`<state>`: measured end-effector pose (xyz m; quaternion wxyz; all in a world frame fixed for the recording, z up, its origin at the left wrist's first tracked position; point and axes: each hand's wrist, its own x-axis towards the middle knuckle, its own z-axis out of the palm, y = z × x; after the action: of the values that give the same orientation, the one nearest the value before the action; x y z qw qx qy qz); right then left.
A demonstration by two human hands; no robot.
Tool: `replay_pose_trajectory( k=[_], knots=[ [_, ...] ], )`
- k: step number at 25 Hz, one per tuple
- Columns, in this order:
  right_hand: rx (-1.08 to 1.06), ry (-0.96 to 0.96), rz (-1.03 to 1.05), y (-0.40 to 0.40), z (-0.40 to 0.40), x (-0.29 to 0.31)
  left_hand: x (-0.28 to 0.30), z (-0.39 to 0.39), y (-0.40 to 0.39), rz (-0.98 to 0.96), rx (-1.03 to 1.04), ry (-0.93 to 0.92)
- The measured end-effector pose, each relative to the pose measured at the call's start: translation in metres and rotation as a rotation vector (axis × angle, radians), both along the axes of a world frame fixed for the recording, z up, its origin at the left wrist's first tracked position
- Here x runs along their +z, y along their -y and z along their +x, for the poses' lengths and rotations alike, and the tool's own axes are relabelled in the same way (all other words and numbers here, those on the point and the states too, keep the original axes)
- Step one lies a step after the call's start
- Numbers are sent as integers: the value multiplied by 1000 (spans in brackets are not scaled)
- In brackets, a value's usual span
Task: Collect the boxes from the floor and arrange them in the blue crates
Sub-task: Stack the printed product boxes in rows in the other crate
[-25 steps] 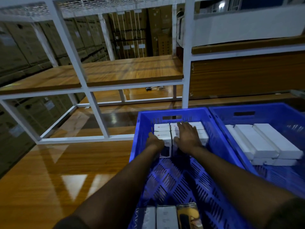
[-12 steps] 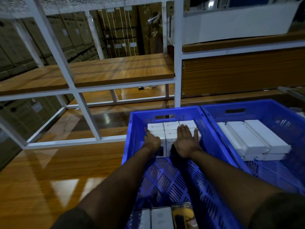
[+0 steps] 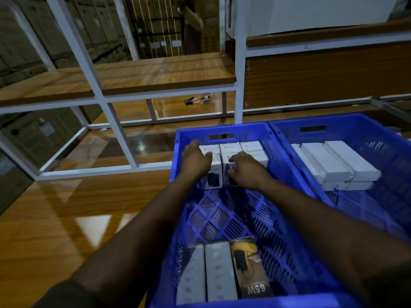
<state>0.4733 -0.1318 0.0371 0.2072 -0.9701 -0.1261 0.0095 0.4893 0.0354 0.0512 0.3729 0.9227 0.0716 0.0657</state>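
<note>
my left hand [image 3: 195, 161] and right hand [image 3: 246, 172] lie loosely spread on the white boxes [image 3: 231, 152] packed at the far end of the near blue crate [image 3: 287, 165], gripping nothing, so i judge i'm squaring that row; next i'd fetch more.

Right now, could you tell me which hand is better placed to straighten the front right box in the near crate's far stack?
Probably the right hand: it already rests on that box, while the left hand lies across the neighbouring one.
</note>
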Motion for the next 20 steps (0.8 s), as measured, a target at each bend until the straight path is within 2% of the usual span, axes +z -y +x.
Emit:
replay_pose_trajectory(
  k=[3, 5, 8, 11, 14, 20],
  knots=[
    [152, -267, -153, 3, -30, 6, 7, -38, -9, 14, -128, -59],
    [245, -432, -256, 3, -51, 9, 8, -67, -15, 105, -217, -59],
    [294, -682, -192, 5, -80, 9, 6, -97, -26, 129, -314, 28],
    [431, -731, -140, 2, -93, -2, 7, -113, -37, -18, -341, 108],
    [464, -728, -144, -2, -96, -10, 3, -121, -41, -63, -327, 163],
    [257, -746, -309, 2, -95, -10, -3, -121, -39, 51, -342, 193]
  ],
)
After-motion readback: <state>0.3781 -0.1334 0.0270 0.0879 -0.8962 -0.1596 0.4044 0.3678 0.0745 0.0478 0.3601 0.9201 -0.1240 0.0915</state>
